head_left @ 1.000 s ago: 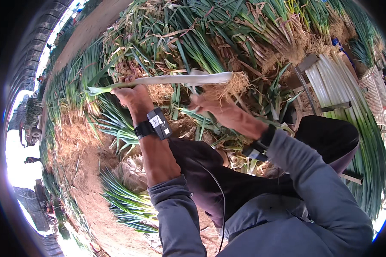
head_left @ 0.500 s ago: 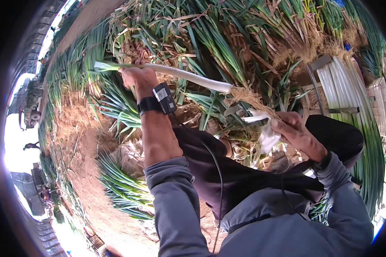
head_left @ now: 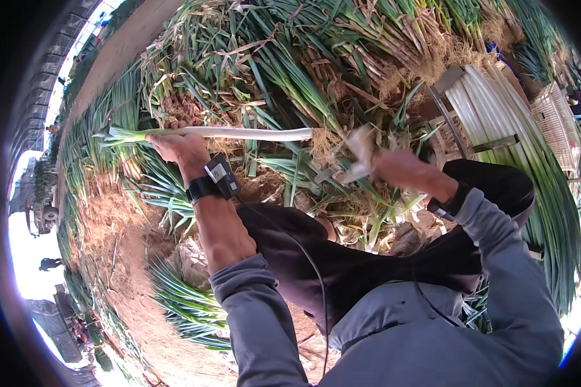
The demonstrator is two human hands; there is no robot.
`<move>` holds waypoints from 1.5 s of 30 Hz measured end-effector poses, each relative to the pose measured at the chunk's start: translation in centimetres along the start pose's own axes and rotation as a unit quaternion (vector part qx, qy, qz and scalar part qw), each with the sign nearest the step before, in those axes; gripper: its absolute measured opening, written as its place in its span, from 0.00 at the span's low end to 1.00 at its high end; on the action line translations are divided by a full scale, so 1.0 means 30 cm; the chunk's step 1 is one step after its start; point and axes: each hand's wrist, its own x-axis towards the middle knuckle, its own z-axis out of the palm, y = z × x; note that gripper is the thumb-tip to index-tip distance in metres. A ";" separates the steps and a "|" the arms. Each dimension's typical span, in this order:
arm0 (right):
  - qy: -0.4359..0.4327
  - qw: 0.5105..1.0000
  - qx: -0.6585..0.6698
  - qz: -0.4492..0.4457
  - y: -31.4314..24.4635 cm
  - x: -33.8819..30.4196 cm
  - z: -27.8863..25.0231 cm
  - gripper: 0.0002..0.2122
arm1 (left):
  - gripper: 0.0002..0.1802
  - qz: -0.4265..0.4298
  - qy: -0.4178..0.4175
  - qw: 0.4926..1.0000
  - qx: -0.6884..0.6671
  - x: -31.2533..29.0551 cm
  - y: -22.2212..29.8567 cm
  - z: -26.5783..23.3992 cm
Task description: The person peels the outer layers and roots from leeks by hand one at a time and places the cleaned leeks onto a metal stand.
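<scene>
My left hand is closed round the green end of a long green onion. Its white shaft lies nearly level, pointing right, and ends in a tuft of tan roots. Cut-short green leaves stick out left of the hand. Just right of the roots, my right hand is smeared by motion, with pale peeled skin at its fingers. The shaft looks smooth and bare along its length.
Untrimmed green onions are heaped across the far side. At right, cleaned white-stemmed onions lie on a metal-barred rack, beside a pale plastic crate. Peelings litter the ground below my hands. A loose leafy bunch lies at left.
My left hand has moved left with the green onion, which now lies more level. My right hand has swung up and left with the peeled skin, near the roots.
</scene>
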 end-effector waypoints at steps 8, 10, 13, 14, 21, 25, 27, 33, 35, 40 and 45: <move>0.419 0.892 0.135 -0.100 -0.342 0.041 -0.354 0.17 | 0.22 0.255 -0.250 0.873 0.333 -0.036 0.000 -0.053; 0.308 0.940 0.144 -0.032 -0.295 0.157 -0.306 0.17 | 0.19 0.229 -0.292 0.869 0.327 -0.047 -0.004 -0.031; 0.115 0.785 0.609 -0.022 -0.286 0.127 -0.299 0.14 | 0.08 0.065 -0.320 0.932 0.156 0.097 0.027 -0.097; 0.069 0.755 0.651 -0.042 -0.291 0.085 -0.312 0.13 | 0.08 0.000 -0.300 0.952 0.065 0.162 0.041 -0.119; 0.099 0.850 0.499 -0.138 -0.306 -0.184 -0.291 0.09 | 0.14 -0.223 -0.153 0.960 -0.079 0.165 -0.122 -0.146; 0.269 0.879 0.306 -0.248 -0.315 -0.307 -0.329 0.09 | 0.01 -0.074 -0.266 0.952 0.134 0.215 -0.133 -0.158; 0.116 0.847 0.502 -0.129 -0.318 -0.423 -0.357 0.10 | 0.03 -0.081 -0.245 0.963 0.073 0.279 -0.106 -0.181; 0.323 0.591 0.715 -0.185 -0.090 -0.647 -0.293 0.13 | 0.18 -0.078 -0.026 0.996 0.025 0.116 -0.101 -0.037; 0.308 0.595 0.729 -0.140 -0.076 -0.567 -0.356 0.11 | 0.19 -0.090 -0.103 0.991 -0.014 0.083 -0.072 -0.020; 0.253 0.874 0.413 -0.034 -0.098 -0.050 -0.180 0.21 | 0.11 -0.121 -0.242 0.956 -0.110 -0.127 -0.088 0.102; 0.287 0.587 0.753 -0.081 -0.222 0.142 -0.341 0.28 | 0.21 -0.158 -0.277 0.947 -0.044 -0.206 -0.134 0.109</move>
